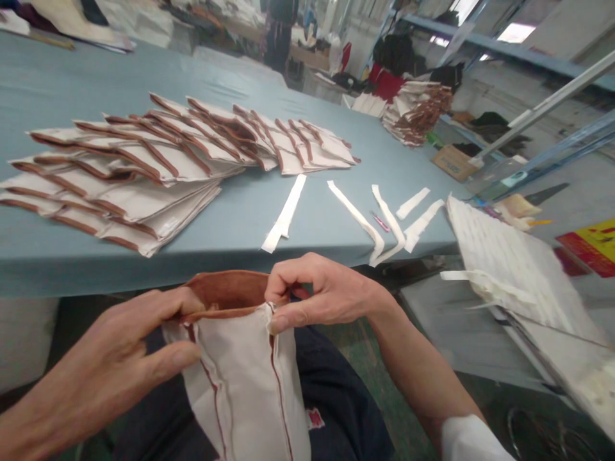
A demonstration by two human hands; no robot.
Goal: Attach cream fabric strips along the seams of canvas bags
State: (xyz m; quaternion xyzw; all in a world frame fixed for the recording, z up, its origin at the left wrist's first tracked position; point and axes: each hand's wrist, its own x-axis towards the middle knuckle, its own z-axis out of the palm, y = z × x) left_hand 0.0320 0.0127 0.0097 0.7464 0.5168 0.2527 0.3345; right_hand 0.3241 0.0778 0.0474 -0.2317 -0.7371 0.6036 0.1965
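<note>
Over my lap hangs a sewn fabric tube (pixel 245 378), off-white outside with brown seams and a brown inner side showing at its open top. My left hand (pixel 158 333) grips the left part of the top edge, thumb outside and fingers inside. At the right seam, my right hand (pixel 307 294) pinches the edge between thumb and fingers. The lower end of the piece runs out of the picture. On the table in front lie white fabric strips (pixel 286 214) and a small pink tool (pixel 380 221), perhaps thread snips.
Overlapping stacks of similar off-white and brown pieces (pixel 158 160) cover the left and middle of the blue-green table (pixel 216 237). At right stands a board with many white strips (pixel 514 256). A cardboard box (pixel 454 161), another pile (pixel 418 112) and metal shelving (pixel 480 41) are farther back.
</note>
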